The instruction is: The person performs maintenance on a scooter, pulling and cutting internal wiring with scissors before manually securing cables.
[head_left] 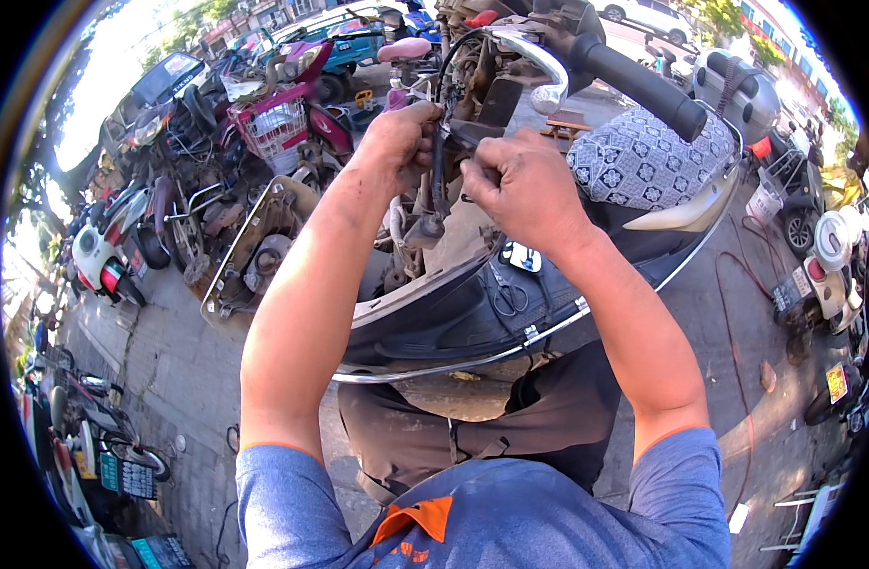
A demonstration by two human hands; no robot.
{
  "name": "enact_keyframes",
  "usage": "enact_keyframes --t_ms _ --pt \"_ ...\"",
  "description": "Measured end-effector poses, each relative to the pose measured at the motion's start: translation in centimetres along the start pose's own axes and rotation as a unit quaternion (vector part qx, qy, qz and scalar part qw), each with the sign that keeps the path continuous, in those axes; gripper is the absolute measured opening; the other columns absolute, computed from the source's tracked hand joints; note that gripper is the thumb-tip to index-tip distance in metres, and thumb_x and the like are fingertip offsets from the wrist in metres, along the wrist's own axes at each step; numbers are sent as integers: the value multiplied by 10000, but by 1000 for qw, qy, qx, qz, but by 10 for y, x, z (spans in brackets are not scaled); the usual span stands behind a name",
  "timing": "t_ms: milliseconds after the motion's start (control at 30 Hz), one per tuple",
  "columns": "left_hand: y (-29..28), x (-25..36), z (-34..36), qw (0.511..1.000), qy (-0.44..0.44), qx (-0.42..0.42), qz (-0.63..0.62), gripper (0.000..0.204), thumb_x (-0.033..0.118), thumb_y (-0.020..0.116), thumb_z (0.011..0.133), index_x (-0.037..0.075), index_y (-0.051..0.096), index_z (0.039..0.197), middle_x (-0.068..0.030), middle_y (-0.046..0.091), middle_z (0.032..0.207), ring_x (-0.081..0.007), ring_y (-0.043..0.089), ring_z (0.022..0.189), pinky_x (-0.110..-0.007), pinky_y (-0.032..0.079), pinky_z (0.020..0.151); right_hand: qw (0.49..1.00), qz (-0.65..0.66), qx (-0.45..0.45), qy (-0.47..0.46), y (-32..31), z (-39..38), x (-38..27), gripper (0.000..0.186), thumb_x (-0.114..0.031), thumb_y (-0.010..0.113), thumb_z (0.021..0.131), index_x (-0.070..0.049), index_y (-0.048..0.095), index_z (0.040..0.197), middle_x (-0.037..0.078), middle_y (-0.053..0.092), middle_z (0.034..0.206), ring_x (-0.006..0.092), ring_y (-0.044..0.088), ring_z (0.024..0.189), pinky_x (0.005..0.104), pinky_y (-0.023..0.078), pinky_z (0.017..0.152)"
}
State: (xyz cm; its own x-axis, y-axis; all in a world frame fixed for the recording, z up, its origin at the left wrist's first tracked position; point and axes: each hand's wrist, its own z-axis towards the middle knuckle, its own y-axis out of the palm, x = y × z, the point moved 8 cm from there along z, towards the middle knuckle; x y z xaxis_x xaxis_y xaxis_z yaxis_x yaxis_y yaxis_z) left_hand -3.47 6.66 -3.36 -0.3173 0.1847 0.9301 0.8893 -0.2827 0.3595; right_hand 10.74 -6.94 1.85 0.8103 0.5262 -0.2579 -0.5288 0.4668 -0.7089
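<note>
My left hand (406, 147) is closed on a black cable bundle (438, 180) at the exposed front of a partly stripped scooter. My right hand (515, 190) is beside it, fingers curled near a dark piece (474, 133); what they hold is hidden. Above both hands are a chrome brake lever (548, 71) and a black handlebar grip (643, 81). Scissors (507, 294) lie on the dark footboard (425, 327) below my right hand.
A patterned seat (648, 161) is at the right. Crowded scooters and parts (178, 218) fill the left side; more stand at the far right (799, 223). A red hose (749, 389) runs over the pavement (169, 379). A car (643, 19) is behind.
</note>
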Motion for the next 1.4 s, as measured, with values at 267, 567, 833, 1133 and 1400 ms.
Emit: enact_keyframes --t_ms 267,567,833,1133,1400 --pt "10 14 -12 987 35 69 143 188 207 640 1078 45 736 1072 -22 737 917 -143 702 780 -302 597 723 996 -32 -45 -69 1 -11 -10 172 -291 792 865 -126 743 866 29 744 871 280 684 999 493 501 941" --pt "-10 9 12 995 12 38 95 134 191 690 991 65 724 1019 -27 718 869 -153 685 673 -314 575 603 992 -124 8 36 25 45 17 321 -328 761 947 -65 768 1132 116 681 1191 331 675 1084 474 573 959" --pt "-9 13 12 992 71 6 104 156 139 674 1015 0 727 1063 -68 725 909 -167 697 743 -326 583 690 986 -68 120 -89 23 41 5 117 -175 743 885 -70 745 937 74 676 929 332 641 978 480 538 854" --pt "2 11 -1 984 128 22 125 172 172 686 993 18 754 1030 -77 729 897 -162 702 736 -332 532 615 977 -89 103 -166 18 33 -9 122 -124 737 763 -79 637 817 64 609 858 301 612 918 458 485 852" --pt "5 5 -6 993 76 32 81 115 209 660 1053 113 716 1023 56 654 801 -73 596 670 -243 457 607 961 88 -40 -260 44 -90 -95 230 -161 838 708 -117 655 840 4 611 853 230 623 933 433 508 869"
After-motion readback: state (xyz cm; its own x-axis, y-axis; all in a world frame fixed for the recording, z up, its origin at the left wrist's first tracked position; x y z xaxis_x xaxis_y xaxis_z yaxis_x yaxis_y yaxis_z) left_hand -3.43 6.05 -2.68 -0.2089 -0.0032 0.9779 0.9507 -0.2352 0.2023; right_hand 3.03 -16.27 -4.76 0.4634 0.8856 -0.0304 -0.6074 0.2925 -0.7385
